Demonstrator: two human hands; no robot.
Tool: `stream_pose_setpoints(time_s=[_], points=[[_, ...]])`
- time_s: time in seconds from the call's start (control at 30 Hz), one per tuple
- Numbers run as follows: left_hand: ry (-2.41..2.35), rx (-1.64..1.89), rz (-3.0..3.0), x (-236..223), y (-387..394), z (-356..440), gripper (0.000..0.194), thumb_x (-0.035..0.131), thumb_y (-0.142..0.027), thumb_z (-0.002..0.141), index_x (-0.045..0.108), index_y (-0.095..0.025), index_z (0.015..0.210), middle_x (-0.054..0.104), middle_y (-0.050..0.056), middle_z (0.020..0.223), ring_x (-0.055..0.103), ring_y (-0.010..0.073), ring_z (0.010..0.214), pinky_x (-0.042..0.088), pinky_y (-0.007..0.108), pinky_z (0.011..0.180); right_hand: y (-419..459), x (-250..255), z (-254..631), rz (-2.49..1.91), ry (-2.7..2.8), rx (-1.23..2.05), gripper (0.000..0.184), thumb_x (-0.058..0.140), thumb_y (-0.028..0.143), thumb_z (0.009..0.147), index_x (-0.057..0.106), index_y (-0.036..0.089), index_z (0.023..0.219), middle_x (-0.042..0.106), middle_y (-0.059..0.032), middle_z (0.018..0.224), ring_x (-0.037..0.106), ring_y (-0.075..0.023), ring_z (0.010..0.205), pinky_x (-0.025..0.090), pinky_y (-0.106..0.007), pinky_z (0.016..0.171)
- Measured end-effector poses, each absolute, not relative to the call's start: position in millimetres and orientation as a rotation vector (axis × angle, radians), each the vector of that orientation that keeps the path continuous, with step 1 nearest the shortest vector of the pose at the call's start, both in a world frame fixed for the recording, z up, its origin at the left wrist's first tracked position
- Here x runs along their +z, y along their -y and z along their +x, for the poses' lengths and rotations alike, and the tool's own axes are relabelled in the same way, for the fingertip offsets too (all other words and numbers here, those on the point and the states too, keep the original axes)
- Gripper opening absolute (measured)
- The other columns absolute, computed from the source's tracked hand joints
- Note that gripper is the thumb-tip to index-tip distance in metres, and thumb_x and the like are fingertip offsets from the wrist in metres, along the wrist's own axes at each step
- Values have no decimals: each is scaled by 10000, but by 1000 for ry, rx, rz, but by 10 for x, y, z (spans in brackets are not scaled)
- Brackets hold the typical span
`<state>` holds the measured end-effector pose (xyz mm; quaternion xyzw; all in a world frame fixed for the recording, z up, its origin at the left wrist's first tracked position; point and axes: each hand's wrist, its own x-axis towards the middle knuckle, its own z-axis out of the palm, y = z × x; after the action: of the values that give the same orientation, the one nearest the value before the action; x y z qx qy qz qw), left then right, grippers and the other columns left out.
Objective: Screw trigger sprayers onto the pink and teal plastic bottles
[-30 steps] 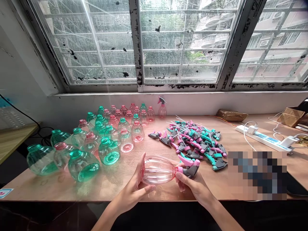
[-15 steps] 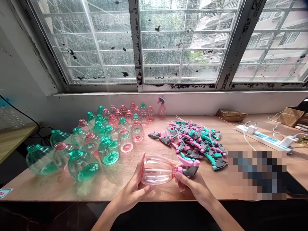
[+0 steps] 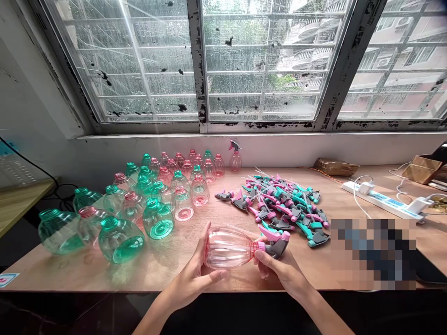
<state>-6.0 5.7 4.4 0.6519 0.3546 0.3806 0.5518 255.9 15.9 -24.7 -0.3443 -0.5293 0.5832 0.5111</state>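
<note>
Ribbed pink bottle [image 3: 228, 246], transparent, held sideways; grey-and-pink spray head [image 3: 276, 245], at its right end

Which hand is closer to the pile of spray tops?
Right. The right hand is just in front of the pile of spray tops; the left hand is farther left, holding the pink bottle.

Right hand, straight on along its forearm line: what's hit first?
Likely the body of the clear pink rounded plastic bottle, held sideways; the right hand is at its neck end, so the body lies ahead. Exact depth is unclear.
</note>
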Motion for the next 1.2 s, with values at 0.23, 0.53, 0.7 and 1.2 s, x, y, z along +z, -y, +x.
stream_pose_setpoints(time_s=[0.23, 0.53, 0.7, 1.2], points=[[-911, 873, 1527, 60, -56, -60, 1154, 768, -476, 886, -84, -323, 1649, 101, 81, 1762, 233, 345, 1579, 221, 484, 1290, -140, -221, 2561, -822, 1293, 1419, 319, 793, 489, 882, 678, 192, 885, 661, 16, 663, 562, -114, 497, 438, -244, 492], [-880, 924, 1618, -3, -71, -85, 1077, 737, -385, 936, -76, -368, 1644, 230, 67, 1734, 248, 342, 1576, 244, 484, 1282, -160, -209, 2532, -799, 1229, 1424, 327, 807, 475, 872, 664, 181, 874, 681, 0, 681, 553, -111, 489, 456, -243, 478], [-893, 908, 1560, -33, -85, -90, 1137, 788, -420, 886, -51, -345, 1651, 193, 71, 1745, 222, 346, 1583, 219, 494, 1292, -153, -209, 2549, -792, 1268, 1434, 303, 787, 463, 896, 669, 184, 888, 674, 3, 690, 555, -113, 501, 433, -248, 486], [-907, 882, 1534, -1, -79, -82, 1111, 777, -467, 882, -5, -321, 1658, 138, 72, 1758, 200, 343, 1592, 210, 498, 1295, -144, -218, 2549, -811, 1241, 1426, 351, 824, 508, 844, 677, 194, 901, 671, 11, 654, 552, -123, 483, 444, -247, 474]])
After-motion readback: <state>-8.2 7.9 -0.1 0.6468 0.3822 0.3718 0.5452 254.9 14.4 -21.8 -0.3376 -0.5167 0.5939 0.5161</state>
